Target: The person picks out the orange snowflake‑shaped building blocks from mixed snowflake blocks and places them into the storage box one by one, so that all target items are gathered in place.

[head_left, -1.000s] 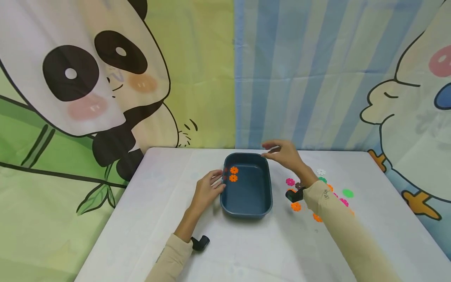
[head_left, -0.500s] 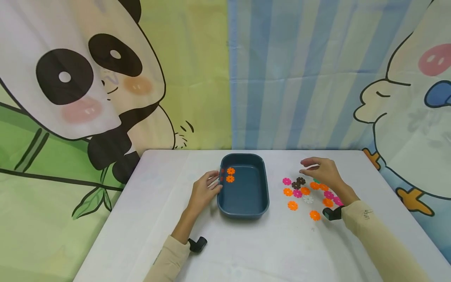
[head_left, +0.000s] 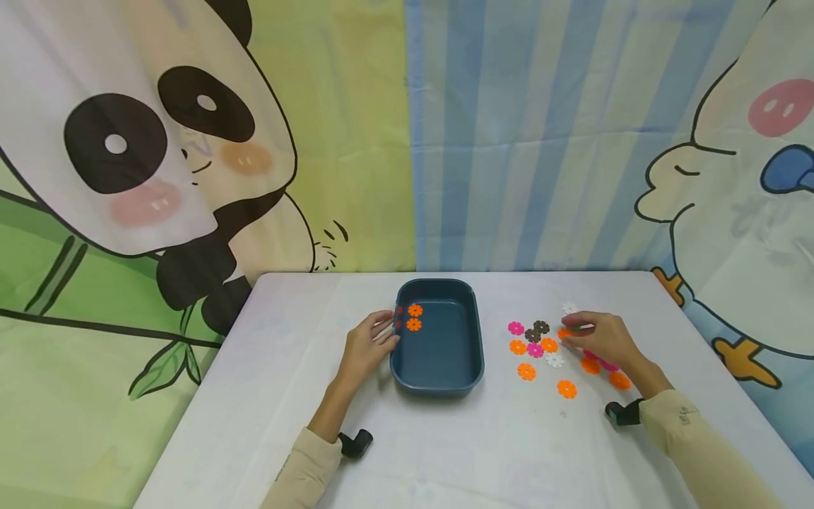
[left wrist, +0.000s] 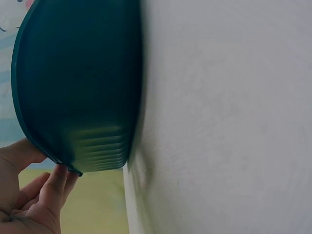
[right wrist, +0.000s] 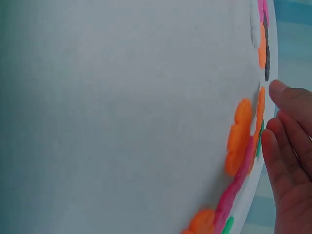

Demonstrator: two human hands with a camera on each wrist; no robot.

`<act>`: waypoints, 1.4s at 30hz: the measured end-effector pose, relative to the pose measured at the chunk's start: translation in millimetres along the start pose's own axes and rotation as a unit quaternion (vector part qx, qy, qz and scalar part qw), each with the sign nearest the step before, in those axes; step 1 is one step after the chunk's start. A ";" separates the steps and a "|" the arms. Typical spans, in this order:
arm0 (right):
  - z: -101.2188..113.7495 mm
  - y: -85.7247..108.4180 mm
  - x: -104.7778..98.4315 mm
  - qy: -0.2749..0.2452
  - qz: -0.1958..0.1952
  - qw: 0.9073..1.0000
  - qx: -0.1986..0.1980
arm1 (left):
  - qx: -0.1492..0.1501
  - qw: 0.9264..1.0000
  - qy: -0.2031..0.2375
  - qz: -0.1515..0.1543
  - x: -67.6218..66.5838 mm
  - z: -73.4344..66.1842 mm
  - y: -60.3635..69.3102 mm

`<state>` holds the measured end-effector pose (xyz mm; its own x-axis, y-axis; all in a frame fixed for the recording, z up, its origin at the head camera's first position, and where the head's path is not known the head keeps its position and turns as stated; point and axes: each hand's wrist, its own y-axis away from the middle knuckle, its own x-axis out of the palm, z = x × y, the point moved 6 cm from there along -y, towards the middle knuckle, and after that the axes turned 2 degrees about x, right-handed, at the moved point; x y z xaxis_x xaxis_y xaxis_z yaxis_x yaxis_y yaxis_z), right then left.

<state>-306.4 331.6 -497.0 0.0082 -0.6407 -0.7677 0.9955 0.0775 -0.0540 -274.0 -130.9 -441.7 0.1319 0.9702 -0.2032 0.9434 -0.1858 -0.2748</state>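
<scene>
The left hand (head_left: 369,346) was placed at the left side of a dark blue bin (head_left: 439,360). The bin's rim was taken lightly between thumb and gently bent fingers, as was shown by the left wrist view. The bin was set upright near the middle of the white worktop (head_left: 242,438). Inside it, two orange flower-shaped pieces (head_left: 415,317) were laid one behind the other, just beside the left wall.

The right hand (head_left: 600,339) was held low over a loose scatter of similar pieces to the right of the bin. Its thumb and fingers were parted, and nothing was seen gripped between them. An orange piece (head_left: 564,333) was partly covered at the fingertips; whether it was touched could not be told. A green piece (head_left: 579,327) was glimpsed in the gap between fingers and thumb.

Nearer the bin, two dark brown pieces (head_left: 532,336) were grouped with pink and orange ones, and a white piece (head_left: 555,360) was seen just beside them. Another white piece (head_left: 569,308) was placed beyond the right hand. Toward the front, an orange piece was set apart (head_left: 567,389).

Both forearms were covered by beige sleeves (head_left: 699,438). The worktop was backed by a curtain (head_left: 356,141) printed with a panda and blue stripes.
</scene>
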 end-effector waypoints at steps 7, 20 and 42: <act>-13.7 8.1 -4.3 -0.001 -0.015 1.000 0.023 | -0.006 1.000 0.001 -0.006 0.3 21.0 -4.2; -25.5 11.5 -9.9 0.033 -0.037 0.998 0.026 | -0.009 1.000 -0.003 -0.030 -0.9 38.2 -6.7; 26.9 0.4 -17.0 -0.015 -0.065 0.997 -0.035 | -0.009 0.999 -0.017 -0.033 -0.8 38.1 -7.5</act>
<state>-303.5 321.9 -466.8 -0.1167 -0.6718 -0.7314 0.9794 0.0443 -0.1970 -292.7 -136.3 -475.3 0.0600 0.9744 -0.2165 0.9550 -0.1192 -0.2717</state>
